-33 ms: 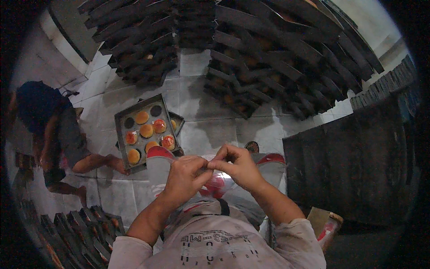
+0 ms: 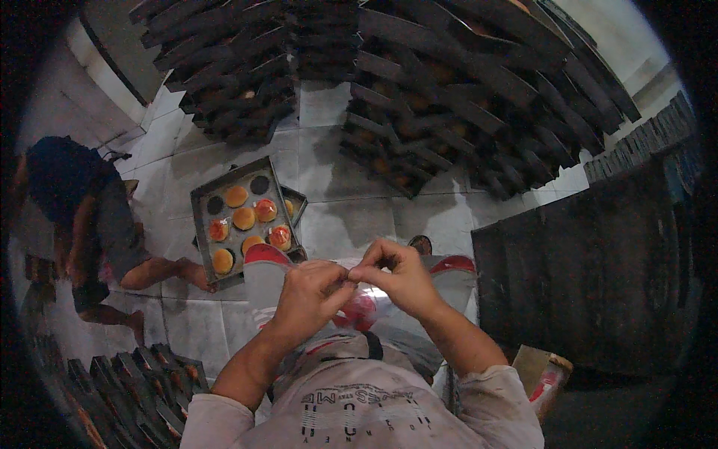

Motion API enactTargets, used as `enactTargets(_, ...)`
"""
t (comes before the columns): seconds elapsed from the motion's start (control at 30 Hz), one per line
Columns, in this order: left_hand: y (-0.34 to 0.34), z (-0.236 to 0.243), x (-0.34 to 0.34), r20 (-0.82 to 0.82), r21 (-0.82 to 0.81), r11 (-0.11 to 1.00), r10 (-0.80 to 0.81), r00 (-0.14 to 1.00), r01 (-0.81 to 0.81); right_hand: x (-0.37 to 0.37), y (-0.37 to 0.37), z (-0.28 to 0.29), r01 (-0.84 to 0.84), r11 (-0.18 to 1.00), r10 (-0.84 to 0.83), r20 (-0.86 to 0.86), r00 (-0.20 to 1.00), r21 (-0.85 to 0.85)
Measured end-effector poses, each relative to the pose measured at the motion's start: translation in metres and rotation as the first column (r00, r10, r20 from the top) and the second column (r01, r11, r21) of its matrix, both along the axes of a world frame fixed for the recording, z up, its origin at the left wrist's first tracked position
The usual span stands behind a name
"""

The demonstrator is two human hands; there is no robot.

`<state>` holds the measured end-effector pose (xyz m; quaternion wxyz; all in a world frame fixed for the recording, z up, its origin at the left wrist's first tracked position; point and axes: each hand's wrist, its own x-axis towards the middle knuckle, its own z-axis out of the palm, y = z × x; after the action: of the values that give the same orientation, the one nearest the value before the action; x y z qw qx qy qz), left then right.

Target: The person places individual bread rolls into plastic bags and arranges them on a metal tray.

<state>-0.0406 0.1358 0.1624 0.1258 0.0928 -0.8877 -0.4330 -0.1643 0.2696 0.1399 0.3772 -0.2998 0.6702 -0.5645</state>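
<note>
My left hand (image 2: 310,292) and my right hand (image 2: 396,277) meet above my lap, thumbs and fingers pinched together, fingertips nearly touching. Just below them is a shiny clear plastic bag (image 2: 366,308) with red print; its upper edge runs into the pinched fingers, which hide part of it. On the floor ahead and left lies a dark metal tray (image 2: 200,247). It holds several round golden buns (image 2: 244,218), some of them in clear wrappers with red print, such as the wrapped bun (image 2: 265,210). The tray's near corner is behind my knee.
Another tray (image 2: 301,202) sticks out beneath the first. Tall stacks of dark trays (image 2: 464,82) stand ahead, with more trays (image 2: 134,389) at the lower left. A crouching person (image 2: 112,217) is at the left, one foot beside the tray. A dark panel (image 2: 576,284) and a cardboard box (image 2: 542,374) are to the right.
</note>
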Motion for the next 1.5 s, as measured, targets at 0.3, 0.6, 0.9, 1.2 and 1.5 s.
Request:
enactTargets(0.3,-0.01,-0.015,0.014,0.146,0.721,0.648,0.203,0.968,-0.245,-0.083,0.059,-0.034,0.099,0.949,-0.134,0.098,0.986,0.299)
enactTargets(0.6,-0.002,-0.006,0.014,0.115,0.328,0.944,-0.005,0.993,-0.033,-0.018,-0.008,-0.005,-0.371,0.922,0.384,0.356,0.852,-0.107)
enactTargets(0.9,-0.005,-0.003,0.013,0.22,0.38,0.925,-0.109,0.969,0.018,-0.01,0.002,-0.009,-0.426,0.895,0.446,0.221,0.867,-0.133)
enactTargets(1.2,-0.005,-0.007,0.013,0.157,0.371,0.923,-0.173,0.972,0.104,-0.014,0.015,-0.008,-0.428,0.884,0.465,0.28,0.84,-0.186)
enactTargets(1.5,-0.023,-0.028,0.028,0.154,0.917,0.292,0.37,0.916,-0.272,-0.09,0.081,-0.059,0.322,0.861,-0.249,-0.227,0.942,0.394)
